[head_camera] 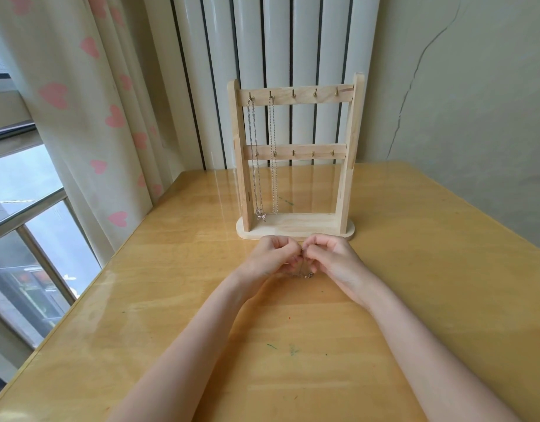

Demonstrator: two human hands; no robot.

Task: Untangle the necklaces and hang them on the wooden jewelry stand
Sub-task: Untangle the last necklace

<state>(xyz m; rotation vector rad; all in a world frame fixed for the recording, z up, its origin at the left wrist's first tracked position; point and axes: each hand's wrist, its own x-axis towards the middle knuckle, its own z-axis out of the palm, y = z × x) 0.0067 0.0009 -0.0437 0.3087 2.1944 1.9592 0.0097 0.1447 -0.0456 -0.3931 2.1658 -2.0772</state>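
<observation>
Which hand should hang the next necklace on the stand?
Probably the right hand: the free hooks lie toward the right of the stand. Both hands pinch the tangled chain, left hand equally near.

Both hands (pixel 302 257) curled (fingertips meeting).

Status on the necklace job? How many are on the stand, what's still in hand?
Done: two necklaces hang from the top bar of the wooden stand, the first necklace on the leftmost hook, the second necklace on the next. In hand: left hand and right hand pinch a tangled chain above the table. Left: free that chain and hang it; three top hooks are empty. How many necklaces the tangle holds is unclear.
</observation>
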